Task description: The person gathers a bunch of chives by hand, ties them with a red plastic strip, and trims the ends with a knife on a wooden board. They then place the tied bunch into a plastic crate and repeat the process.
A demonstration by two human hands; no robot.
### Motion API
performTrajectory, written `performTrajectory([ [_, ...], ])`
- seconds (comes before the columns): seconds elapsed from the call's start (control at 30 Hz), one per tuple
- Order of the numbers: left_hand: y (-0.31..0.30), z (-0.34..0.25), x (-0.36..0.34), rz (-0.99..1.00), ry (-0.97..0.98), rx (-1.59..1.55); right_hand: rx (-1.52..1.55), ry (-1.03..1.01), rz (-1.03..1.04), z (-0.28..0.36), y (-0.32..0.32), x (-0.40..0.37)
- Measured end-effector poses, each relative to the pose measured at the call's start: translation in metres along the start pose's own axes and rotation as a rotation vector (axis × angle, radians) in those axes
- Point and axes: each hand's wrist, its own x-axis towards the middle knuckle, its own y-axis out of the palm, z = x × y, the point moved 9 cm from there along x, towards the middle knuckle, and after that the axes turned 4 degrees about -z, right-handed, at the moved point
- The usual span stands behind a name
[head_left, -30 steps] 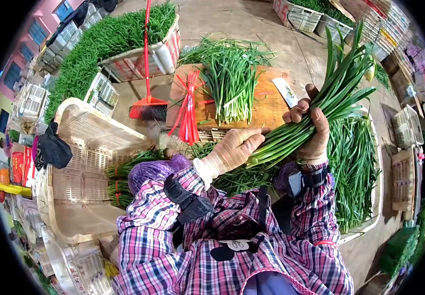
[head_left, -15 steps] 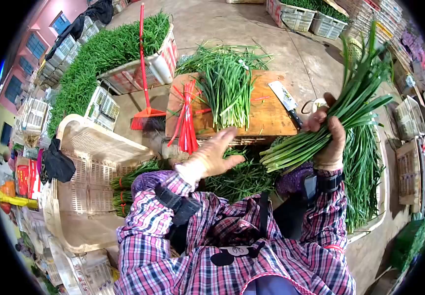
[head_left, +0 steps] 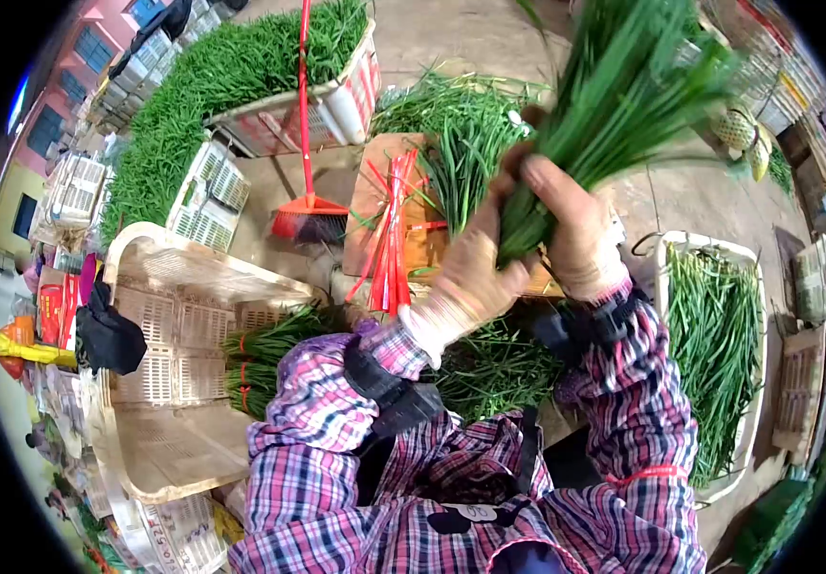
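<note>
A thick bunch of garlic chives (head_left: 628,96) is raised in front of me, leafy tops toward the upper right and blurred by motion. My right hand (head_left: 573,220) wraps around its stems. Against the lower stem end is my left hand (head_left: 475,268), its thumb below and its fingers partly hidden by the bunch. Beneath lies a wooden board (head_left: 363,182) with a heap of chives (head_left: 470,153) and a bundle of red ties (head_left: 396,239). Both hands and the bunch cover the board's right side.
At left a large pale crate (head_left: 174,411) contains red-banded bunches (head_left: 248,368). Another crate (head_left: 763,325) of chives stands at right. A red broom (head_left: 308,206) leans near a heaped crate (head_left: 284,124). Loose greens (head_left: 494,368) lie below the board.
My right hand has swung the bunch left and up, over the board. My left hand has moved right and up to meet its stem end. The knife on the board is now hidden.
</note>
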Motion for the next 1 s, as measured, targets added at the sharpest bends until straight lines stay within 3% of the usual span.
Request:
performTrajectory([
  [0.07, -0.020, 0.035, 0.017, 0.014, -0.200, -0.022, -0.105, 0.186, 0.205, -0.049, 0.015, 0.037],
  [0.1, -0.030, 0.055, 0.018, 0.000, -0.316, 0.078, -0.035, 0.235, 0.175, -0.072, 0.017, 0.055],
  [0.13, -0.039, 0.066, 0.021, -0.161, -0.242, 0.026, 0.037, 0.283, 0.142, -0.093, 0.022, 0.066],
  [0.2, -0.038, 0.127, 0.017, -0.136, -0.581, -0.043, 0.017, 0.392, 0.054, -0.135, 0.013, 0.081],
  [0.27, -0.038, 0.142, 0.019, -0.145, -0.696, 0.068, -0.016, 0.483, -0.031, -0.175, -0.004, 0.090],
  [0.33, -0.015, 0.192, 0.005, -0.162, -0.965, -0.316, -0.141, 0.509, -0.021, -0.192, -0.021, 0.091],
  [0.37, -0.005, 0.214, -0.005, -0.161, -1.008, -0.383, -0.229, 0.528, -0.014, -0.199, -0.039, 0.090],
  [0.4, 0.002, 0.242, -0.009, -0.155, -0.933, -0.383, -0.316, 0.546, -0.003, -0.199, -0.051, 0.088],
  [0.47, 0.019, 0.259, -0.023, -0.145, -1.141, -0.439, -0.350, 0.462, -0.030, -0.191, -0.078, 0.086],
  [0.53, 0.022, 0.258, -0.025, -0.123, -1.131, -0.481, -0.302, 0.351, -0.047, -0.161, -0.094, 0.076],
  [0.57, 0.025, 0.254, -0.023, -0.109, -1.109, -0.521, -0.294, 0.357, -0.036, -0.151, -0.103, 0.071],
  [0.6, 0.015, 0.233, -0.020, -0.135, -1.144, -0.358, -0.284, 0.363, -0.022, -0.145, -0.112, 0.066],
  [0.7, 0.021, 0.256, -0.020, -0.028, -1.110, -0.406, -0.368, 0.404, -0.041, -0.139, -0.136, 0.051],
  [0.77, 0.014, 0.257, -0.012, 0.008, -1.024, -0.172, -0.352, 0.429, -0.001, -0.141, -0.140, 0.043],
  [0.87, 0.011, 0.246, -0.005, 0.167, -0.945, -0.059, -0.317, 0.392, 0.087, -0.129, -0.115, 0.039],
  [1.0, 0.002, 0.242, -0.007, 0.174, -0.985, 0.123, -0.371, 0.207, 0.232, -0.111, -0.066, 0.054],
])
